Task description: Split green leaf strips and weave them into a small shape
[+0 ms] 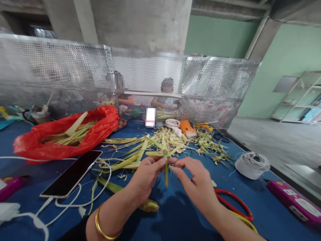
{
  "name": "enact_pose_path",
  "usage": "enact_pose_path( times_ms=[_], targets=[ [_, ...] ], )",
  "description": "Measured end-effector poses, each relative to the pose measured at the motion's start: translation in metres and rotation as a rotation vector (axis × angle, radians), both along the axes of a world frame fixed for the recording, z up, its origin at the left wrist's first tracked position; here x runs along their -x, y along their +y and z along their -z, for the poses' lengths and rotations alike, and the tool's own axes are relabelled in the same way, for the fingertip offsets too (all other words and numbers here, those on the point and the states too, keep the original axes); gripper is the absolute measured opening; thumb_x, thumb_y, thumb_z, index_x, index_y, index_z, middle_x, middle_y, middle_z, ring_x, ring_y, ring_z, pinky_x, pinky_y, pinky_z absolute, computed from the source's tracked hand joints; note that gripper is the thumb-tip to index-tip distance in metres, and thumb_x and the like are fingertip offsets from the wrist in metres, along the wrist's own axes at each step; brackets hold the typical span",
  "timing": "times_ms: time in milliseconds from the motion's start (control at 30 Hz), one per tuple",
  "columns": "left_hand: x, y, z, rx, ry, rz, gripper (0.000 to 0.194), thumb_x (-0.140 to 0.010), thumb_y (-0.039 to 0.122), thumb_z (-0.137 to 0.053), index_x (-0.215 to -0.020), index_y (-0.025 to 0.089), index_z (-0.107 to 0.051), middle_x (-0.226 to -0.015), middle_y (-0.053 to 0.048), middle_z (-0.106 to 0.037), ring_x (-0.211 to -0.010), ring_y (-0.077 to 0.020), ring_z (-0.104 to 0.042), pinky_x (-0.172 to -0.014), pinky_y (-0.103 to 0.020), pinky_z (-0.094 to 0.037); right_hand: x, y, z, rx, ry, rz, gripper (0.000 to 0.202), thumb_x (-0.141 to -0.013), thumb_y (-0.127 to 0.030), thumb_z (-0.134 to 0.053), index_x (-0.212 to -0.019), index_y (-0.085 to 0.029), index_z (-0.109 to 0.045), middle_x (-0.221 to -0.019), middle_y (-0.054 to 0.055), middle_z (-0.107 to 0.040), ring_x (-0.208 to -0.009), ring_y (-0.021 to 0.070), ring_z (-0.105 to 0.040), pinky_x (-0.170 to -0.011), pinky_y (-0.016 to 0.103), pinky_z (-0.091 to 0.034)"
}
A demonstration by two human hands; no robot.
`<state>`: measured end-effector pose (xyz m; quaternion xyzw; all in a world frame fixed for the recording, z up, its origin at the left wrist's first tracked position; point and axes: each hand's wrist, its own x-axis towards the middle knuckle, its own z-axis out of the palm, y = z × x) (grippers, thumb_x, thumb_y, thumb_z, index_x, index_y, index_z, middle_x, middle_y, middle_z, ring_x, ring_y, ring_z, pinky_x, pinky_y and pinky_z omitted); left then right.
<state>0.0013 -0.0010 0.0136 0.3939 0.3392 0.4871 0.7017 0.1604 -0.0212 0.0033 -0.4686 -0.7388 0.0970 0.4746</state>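
Between the thumb and fingers of my left hand (146,175) is a star-shaped piece of green leaf strips (166,153), its arms spreading out from a small round centre. One strip hangs down toward me. My right hand (197,179) is at the right side of this piece, thumb and index finger pinched close to it; what lies between them is too small to make out. Behind both hands lie long pale-green leaf strips (127,160) and a heap of yellowish shreds (168,136). Under my left forearm is a folded green husk-like piece (150,205).
An open red plastic bag (105,117) holds more strips. A phone (72,174) with white cables lies at left. Red-handled scissors (238,197), a roll of white string (252,165) and a purple box (293,201) are at right. Two people sit behind a perforated metal screen (147,68).
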Motion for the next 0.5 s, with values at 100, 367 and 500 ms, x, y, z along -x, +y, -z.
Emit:
enact_pose_path(
  times_ms=[100,367,500],
  targets=[
    [-0.004,0.000,0.005,-0.044,0.008,0.031,0.028,-0.069,0.034,-0.075,-0.084,0.011,-0.074,-0.082,-0.011,-0.074,-0.086,-0.0215,-0.067,-0.087,-0.031,-0.047,0.011,0.002,0.009,0.224,0.105,-0.123,0.015,-0.085,-0.029,-0.059,-0.075,-0.022,-0.066,-0.083,0.003,-0.067,-0.082,0.0192,-0.060,-0.076,0.030,-0.042],
    [-0.008,-0.003,0.006,-0.017,0.008,-0.009,0.027,-0.066,0.031,-0.077,-0.082,0.010,-0.074,-0.085,-0.011,-0.074,-0.088,-0.0221,-0.067,-0.086,-0.031,-0.048,0.014,0.000,0.003,0.299,0.301,-0.208,0.024,-0.083,-0.022,-0.055,-0.059,-0.019,-0.051,-0.076,0.002,-0.060,-0.077,0.0164,-0.056,-0.073,0.027,-0.042],
    [-0.009,-0.005,0.000,0.024,-0.056,-0.091,0.033,-0.061,0.022,-0.080,-0.092,0.012,-0.071,-0.088,-0.008,-0.074,-0.092,-0.0208,-0.066,-0.090,-0.030,-0.047,0.015,-0.002,0.002,0.259,0.255,-0.258,0.024,-0.081,-0.018,-0.055,-0.058,-0.019,-0.050,-0.075,0.001,-0.057,-0.078,0.0157,-0.055,-0.074,0.026,-0.042]
  ],
)
